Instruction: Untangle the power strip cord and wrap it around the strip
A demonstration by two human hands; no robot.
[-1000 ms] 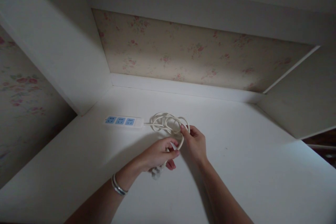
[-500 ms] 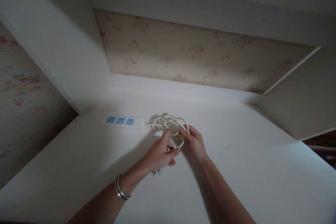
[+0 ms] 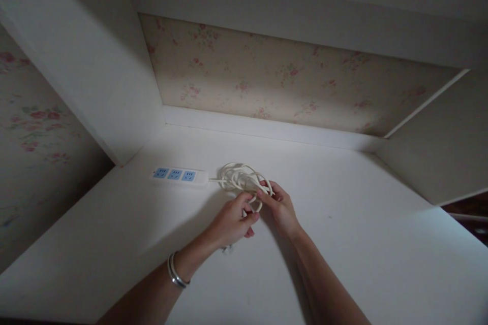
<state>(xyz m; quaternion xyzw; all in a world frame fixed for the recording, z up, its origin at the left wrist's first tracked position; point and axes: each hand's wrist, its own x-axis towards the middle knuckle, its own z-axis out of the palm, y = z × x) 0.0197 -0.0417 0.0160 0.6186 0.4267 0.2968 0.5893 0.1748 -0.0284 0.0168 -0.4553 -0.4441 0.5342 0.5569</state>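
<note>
Gripping the pale cord (image 3: 239, 166) at the near right of its loose coil, the right hand (image 3: 281, 209) had its thumb and fingers closed on the turns, probably to stop them springing apart. The left hand (image 3: 232, 221), just beside it, had its thumb over a lower bend of the same cord and its fingers curled behind — clamped there too, it seemed, though the hand itself hid much of the grip. Holding two nearby spots presumably gave control of the bend between them, while the rest of the coil spread just beyond the left fingertips. Farther out and to the left of both hands lay the power strip (image 3: 181, 176), flat on the white surface (image 3: 328, 264), sockets up; its cord end faced the coil, so the lead ran into the loops without a sharp turn. Under the heel of the left hand showed a small pale end, perhaps the plug (image 3: 227, 249), mostly covered, so whether it hung or rested could not be told. The silver bracelets (image 3: 177, 271) sat behind that hand at the wrist — well apart from the loops, where they were unlikely to snag.
</note>
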